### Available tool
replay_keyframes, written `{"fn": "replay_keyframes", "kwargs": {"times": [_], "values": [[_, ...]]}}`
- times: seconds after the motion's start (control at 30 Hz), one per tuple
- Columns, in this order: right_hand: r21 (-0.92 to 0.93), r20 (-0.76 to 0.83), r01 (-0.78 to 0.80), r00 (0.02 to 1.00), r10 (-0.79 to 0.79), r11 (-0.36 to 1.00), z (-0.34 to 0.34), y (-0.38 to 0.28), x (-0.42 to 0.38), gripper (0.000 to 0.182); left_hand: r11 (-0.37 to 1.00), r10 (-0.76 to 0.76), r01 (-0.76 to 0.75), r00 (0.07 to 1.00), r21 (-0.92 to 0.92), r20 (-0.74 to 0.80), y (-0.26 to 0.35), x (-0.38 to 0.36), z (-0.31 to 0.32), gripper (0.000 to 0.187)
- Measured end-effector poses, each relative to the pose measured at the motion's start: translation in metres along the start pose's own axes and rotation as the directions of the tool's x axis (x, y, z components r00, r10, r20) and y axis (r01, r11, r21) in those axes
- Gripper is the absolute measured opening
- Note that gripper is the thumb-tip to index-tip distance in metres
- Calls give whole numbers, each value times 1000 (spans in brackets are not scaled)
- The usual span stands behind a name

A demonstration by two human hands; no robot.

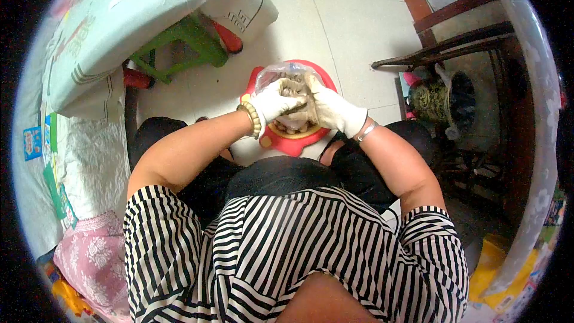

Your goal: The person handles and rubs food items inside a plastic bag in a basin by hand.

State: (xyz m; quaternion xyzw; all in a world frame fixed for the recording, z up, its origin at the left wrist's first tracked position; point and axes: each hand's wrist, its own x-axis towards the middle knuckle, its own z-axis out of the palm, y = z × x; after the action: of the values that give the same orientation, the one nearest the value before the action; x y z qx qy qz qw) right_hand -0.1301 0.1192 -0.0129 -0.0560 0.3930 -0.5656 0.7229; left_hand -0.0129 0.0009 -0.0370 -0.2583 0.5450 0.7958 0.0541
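Observation:
A clear plastic bag [291, 69] with brownish pieces in it is between my two white-gloved hands. My left hand [272, 101] curls round the bag's left side, thumb and fingers closed on it. On the other side my right hand [335, 106] grips the bag near its opening, its fingers partly hidden behind the plastic. Below the hands is a red, round-topped stool or basin [327, 75] with a yellow inner ring. More brownish pieces [299, 127] show under the bag, too small to name.
A cloth-covered table [161, 0] stands at the upper left, with a green plastic stool [179, 45] beneath it. Dark wooden furniture [454, 48] lines the right side, near a black and gold bag [431, 98]. Pale tiles [353, 24] cover the floor ahead.

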Motion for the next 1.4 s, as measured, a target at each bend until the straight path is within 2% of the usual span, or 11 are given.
{"fn": "replay_keyframes", "kwargs": {"times": [0.33,0.5,0.57,0.6,0.77,0.97,1.0,1.13,1.2,1.33,1.4], "values": [[28,82,7,997,-10,1000,-4,1,-2,60,853,106,-52,992,520,-75,1,16,-3,30],[-22,129,6,992,-3,1000,-2,-7,-4,61,944,83,-73,996,322,-20,-7,23,-3,28],[-195,-174,-57,985,22,979,-5,-3,-1,56,920,-2,42,995,391,-102,-8,30,-7,26],[-193,-175,-62,984,27,979,-10,-2,5,56,952,80,-48,992,303,-95,-2,25,-3,29],[-342,-209,182,942,-264,922,-50,9,30,48,925,67,-44,997,377,-48,-47,65,-37,39],[-563,-318,107,887,-334,820,-51,-2,20,33,960,40,-16,996,280,-83,-14,43,-37,29],[-625,-358,88,851,-385,776,-46,-5,19,31,999,2,2,995,38,-101,-18,47,-36,24],[-819,-370,-65,819,-439,570,-37,-13,12,28,909,105,-58,990,412,-93,-21,53,-42,26],[-852,-328,-83,855,-402,518,-44,-10,13,29,997,-60,53,991,-62,-123,-26,57,-37,28],[-888,-233,16,846,-479,460,-47,-4,16,31,999,51,-51,998,-12,-26,-28,58,-35,30],[-860,-292,-29,847,-445,510,-44,-7,14,30,974,20,-11,999,224,-37,-20,52,-31,34]]}}
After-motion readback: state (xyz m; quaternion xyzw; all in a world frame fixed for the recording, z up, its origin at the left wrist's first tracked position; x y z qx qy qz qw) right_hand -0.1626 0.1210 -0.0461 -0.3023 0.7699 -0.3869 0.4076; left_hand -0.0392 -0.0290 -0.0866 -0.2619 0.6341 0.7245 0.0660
